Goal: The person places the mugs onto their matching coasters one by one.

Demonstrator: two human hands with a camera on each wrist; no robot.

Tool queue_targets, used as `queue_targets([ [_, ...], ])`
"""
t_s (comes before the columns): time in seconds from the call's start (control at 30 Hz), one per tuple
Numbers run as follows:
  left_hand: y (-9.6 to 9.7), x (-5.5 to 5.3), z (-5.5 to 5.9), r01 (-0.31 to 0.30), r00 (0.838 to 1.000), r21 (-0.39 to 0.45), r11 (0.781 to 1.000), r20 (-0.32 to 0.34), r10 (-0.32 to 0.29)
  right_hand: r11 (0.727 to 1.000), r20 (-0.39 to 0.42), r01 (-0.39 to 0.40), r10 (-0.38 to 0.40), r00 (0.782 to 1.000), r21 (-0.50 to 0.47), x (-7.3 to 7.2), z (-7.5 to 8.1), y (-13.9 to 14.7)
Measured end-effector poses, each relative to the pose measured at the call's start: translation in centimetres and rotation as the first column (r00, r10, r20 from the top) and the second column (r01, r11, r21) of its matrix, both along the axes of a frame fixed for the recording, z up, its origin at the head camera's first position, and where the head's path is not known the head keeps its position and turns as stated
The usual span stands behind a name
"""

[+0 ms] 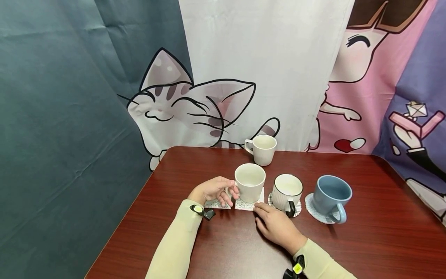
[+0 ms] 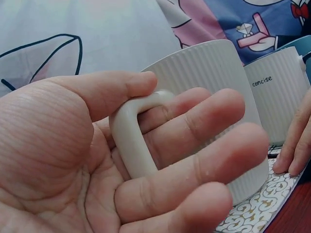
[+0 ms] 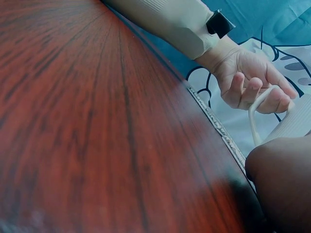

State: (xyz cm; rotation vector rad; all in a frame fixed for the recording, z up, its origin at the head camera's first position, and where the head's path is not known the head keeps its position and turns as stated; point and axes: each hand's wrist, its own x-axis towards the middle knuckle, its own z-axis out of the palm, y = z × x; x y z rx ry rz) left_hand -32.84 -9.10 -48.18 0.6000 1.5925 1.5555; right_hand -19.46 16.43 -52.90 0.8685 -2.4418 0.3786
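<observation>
Off-white and vertically ribbed, a round mug [image 1: 249, 192] sits on or just above a white, scroll-patterned square coaster [image 1: 242, 205]. The left hand [image 1: 211, 190] grips its handle [image 2: 127, 133], thumb on top; the right hand [image 1: 278, 226] touches the coaster's edge, fingers loosely extended.

On the table [image 1: 223, 248], a left mug [image 1: 249, 186], middle mug [image 1: 286, 193] and right mug [image 1: 329, 197] are lined up from left to right. A rear mug [image 1: 265, 152] is placed behind the row, near the far edge. The left mug is held by its handle, on its left side, by the left hand [image 1: 214, 190], over a near coaster [image 1: 244, 205]; whether they touch cannot be told. That coaster's right corner is touched by the right hand [image 1: 278, 228]. Another coaster [image 1: 218, 204] is placed to its left. The middle and right mugs are each seated on coasters.
</observation>
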Motion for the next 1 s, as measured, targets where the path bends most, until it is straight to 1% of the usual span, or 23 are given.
queue_targets([
  [0.1,0.0,0.1,0.2,0.014,1.0,-0.014,1.0,-0.008,-0.014,1.0,0.007,0.004,-0.004,1.0,-0.001,0.1,0.0,0.0],
  [0.17,-0.1,0.0,0.5,0.016,0.999,-0.047,0.999,-0.042,-0.018,1.0,0.01,0.004,-0.004,1.0,-0.004,0.1,0.1,0.0],
  [0.23,-0.2,0.0,1.1,0.001,0.994,-0.114,0.994,-0.112,-0.014,1.0,0.011,0.003,-0.003,1.0,-0.009,0.1,0.2,0.0],
  [0.27,-0.3,0.0,1.5,-0.023,0.986,-0.154,0.988,-0.166,-0.003,1.0,0.012,0.001,-0.001,1.0,-0.012,0.1,0.2,0.0],
  [0.3,-0.4,0.0,1.9,-0.062,0.975,-0.192,0.979,-0.223,0.018,1.0,0.012,0.0,0.0,1.0,-0.015,0.1,0.2,0.0],
  [0.33,-0.5,0.0,2.4,-0.111,0.955,-0.227,0.968,-0.295,0.041,1.0,0.014,-0.002,0.002,1.0,-0.017,0.1,0.2,0.0],
  [0.37,-0.6,0.1,3.0,-0.167,0.928,-0.249,0.954,-0.367,0.067,1.0,0.015,-0.003,0.003,1.0,-0.017,0.1,0.3,0.0],
  [0.4,-0.6,0.1,3.5,-0.23,0.895,-0.258,0.938,-0.434,0.1,1.0,0.015,-0.003,0.003,1.0,-0.016,0.1,0.3,0.0],
  [0.47,-0.3,0.2,4.4,-0.345,0.813,-0.234,0.909,-0.559,0.165,1.0,0.018,-0.002,0.003,1.0,-0.015,0.1,0.2,0.0],
  [0.5,0.0,0.2,4.7,-0.382,0.774,-0.205,0.901,-0.604,0.19,1.0,0.018,-0.001,0.001,1.0,-0.014,0.1,0.2,0.0],
  [0.53,0.4,0.2,4.9,-0.398,0.74,-0.174,0.901,-0.641,0.203,1.0,0.018,0.002,-0.002,1.0,-0.014,0.1,0.2,0.1],
  [0.57,0.9,0.1,4.9,-0.402,0.715,-0.142,0.905,-0.666,0.213,1.0,0.018,0.006,-0.005,1.0,-0.013,0.1,0.2,0.1],
  [0.6,1.5,0.0,4.9,-0.395,0.696,-0.113,0.912,-0.685,0.217,1.0,0.018,0.008,-0.008,1.0,-0.014,0.1,0.2,0.2],
  [0.63,2.0,0.0,4.8,-0.379,0.686,-0.091,0.921,-0.696,0.214,1.0,0.018,0.01,-0.01,1.0,-0.014,0.1,0.1,0.2],
  [0.7,3.1,-0.2,4.6,-0.335,0.687,-0.066,0.94,-0.7,0.196,1.0,0.021,0.01,-0.01,1.0,-0.015,0.1,0.1,0.2],
  [0.73,3.6,-0.2,4.5,-0.319,0.69,-0.064,0.946,-0.699,0.185,1.0,0.023,0.009,-0.009,1.0,-0.013,0.1,0.1,0.2],
  [0.8,4.5,-0.2,4.3,-0.3,0.684,-0.08,0.95,-0.713,0.156,1.0,0.026,0.005,-0.005,1.0,-0.011,0.0,0.1,0.1],
  [0.87,5.2,-0.2,4.1,-0.3,0.67,-0.106,0.948,-0.731,0.131,1.0,0.03,0.002,-0.002,1.0,-0.011,0.0,0.2,0.0],
  [1.0,5.8,-0.2,3.8,-0.312,0.627,-0.134,0.941,-0.773,0.098,1.0,0.036,0.008,-0.008,0.999,-0.009,0.1,0.3,-0.1],
])
